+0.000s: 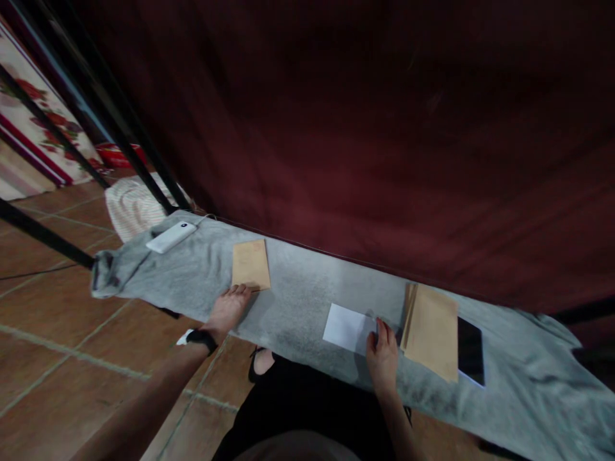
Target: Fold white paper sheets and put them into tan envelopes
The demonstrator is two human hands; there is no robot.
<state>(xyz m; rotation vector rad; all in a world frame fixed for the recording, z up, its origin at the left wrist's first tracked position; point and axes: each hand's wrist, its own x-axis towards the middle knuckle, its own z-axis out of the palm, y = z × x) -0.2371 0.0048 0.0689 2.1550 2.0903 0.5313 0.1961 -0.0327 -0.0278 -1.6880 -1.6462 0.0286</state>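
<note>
On the grey cloth, a brown paper envelope (251, 262) lies by itself left of centre. My left hand (232, 304) rests with outstretched fingers on its near edge. A small white sheet of paper (346, 326) lies flat nearer to me. My right hand (383, 355) is at the sheet's right end, thumb over the paper and fingers curled at its edge; the hand hides that end. Just right of this hand is a loose pile of brown envelopes (435, 330), slightly fanned. A dark-screened phone (471, 351) lies partly under the pile's right side.
A white power strip (172, 237) with a cord lies at the bench's left end. Dark metal bars (48, 234) stand at the left. Behind the grey-covered bench (298, 282) rises a dark red panel (360, 160). Tiled floor (96, 358) shows below.
</note>
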